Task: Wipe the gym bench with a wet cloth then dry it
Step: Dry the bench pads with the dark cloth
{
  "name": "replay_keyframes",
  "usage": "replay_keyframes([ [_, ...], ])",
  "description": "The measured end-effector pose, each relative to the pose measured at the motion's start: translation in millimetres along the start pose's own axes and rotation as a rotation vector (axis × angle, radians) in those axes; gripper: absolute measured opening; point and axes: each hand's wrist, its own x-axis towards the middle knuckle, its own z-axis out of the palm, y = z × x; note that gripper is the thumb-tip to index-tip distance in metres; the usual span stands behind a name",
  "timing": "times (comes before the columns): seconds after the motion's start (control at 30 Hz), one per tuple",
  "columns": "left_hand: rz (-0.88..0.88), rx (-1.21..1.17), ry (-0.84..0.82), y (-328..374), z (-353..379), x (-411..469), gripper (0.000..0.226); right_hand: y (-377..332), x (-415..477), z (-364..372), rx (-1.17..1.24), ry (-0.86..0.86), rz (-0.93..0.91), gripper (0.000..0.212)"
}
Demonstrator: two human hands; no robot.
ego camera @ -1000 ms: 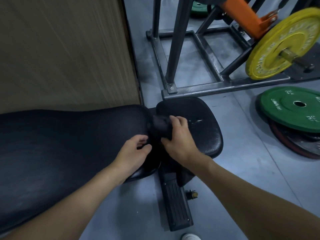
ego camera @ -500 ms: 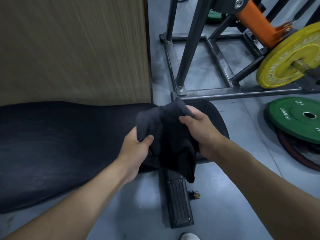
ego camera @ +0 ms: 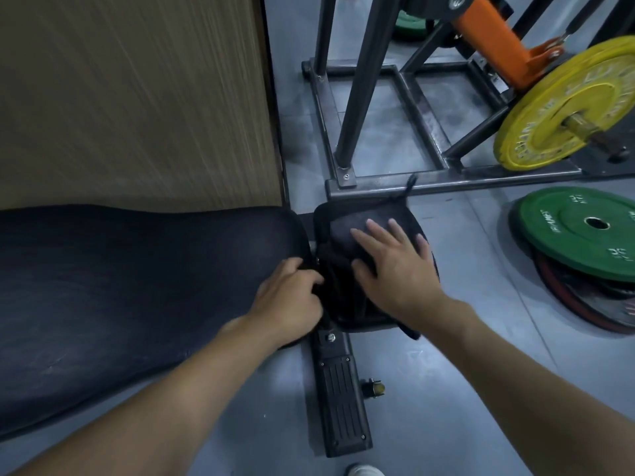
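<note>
The bench (ego camera: 130, 286) was black, and the cloth (ego camera: 347, 235) on its seat was dark grey. At upper left of the frame a panel (ego camera: 130, 97) showed tan wood grain. The floor (ego camera: 464, 269) was pale grey. At right lay a green plate (ego camera: 580, 245) over a red one (ego camera: 577, 307); above them stood a yellow plate (ego camera: 549, 108) and an orange arm (ego camera: 491, 36) on a dark grey rack (ego camera: 481, 178).

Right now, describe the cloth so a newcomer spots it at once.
Find the long black bench pad along the wooden wall. Past its end sits the small seat pad; the cloth lies spread on it under the flat right hand. It is matte, wrinkled grey, unlike the smooth pads.
</note>
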Motion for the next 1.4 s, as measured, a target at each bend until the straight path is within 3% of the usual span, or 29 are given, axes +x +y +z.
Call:
replay_keyframes([
  [0.07, 0.012, 0.128, 0.020, -19, 0, 1, 0.067, 4, 0, 27, -0.123, -0.087, -0.025, 0.068],
  [0.17, 0.056, 0.265, -0.037, -29, 6, 13, 0.089, 2, 13, 52, -0.276, -0.071, -0.052, 0.064],
  [0.3, 0.056, 0.385, -0.062, -31, 21, 28, 0.127, 2, 42, 54, -0.308, -0.011, -0.058, 0.057],
  [0.4, 0.038, 0.502, -0.041, -27, 34, 31, 0.140, 2, 84, 48, -0.287, 0.006, -0.020, 0.056],
  [0.57, 0.012, 0.591, 0.049, -27, 49, 36, 0.140, -13, 124, 46, -0.296, 0.036, 0.019, 0.051],
  [0.73, 0.009, 0.566, 0.061, -28, 50, 35, 0.141, 3, 45, 60, -0.304, 0.107, -0.145, 0.052],
  [0.9, 0.016, 0.560, 0.060, -28, 51, 34, 0.139, 33, -11, 66, -0.324, 0.072, -0.191, 0.049],
  [0.97, 0.019, 0.564, 0.061, -30, 51, 35, 0.139, 42, 5, 61, -0.289, 0.096, -0.114, 0.049],
  [1.13, 0.035, 0.559, 0.046, -32, 51, 35, 0.138, 47, 90, 41, -0.159, 0.157, 0.294, 0.049],
  [1.2, 0.030, 0.584, 0.051, -32, 52, 36, 0.138, 35, 121, 31, -0.128, 0.116, 0.345, 0.047],
  [1.27, 0.016, 0.621, 0.059, -31, 52, 36, 0.138, 16, 137, 32, -0.178, 0.065, 0.254, 0.046],
  [1.4, -0.003, 0.595, 0.057, -29, 51, 35, 0.141, -1, 108, 47, -0.279, 0.073, -0.123, 0.052],
])
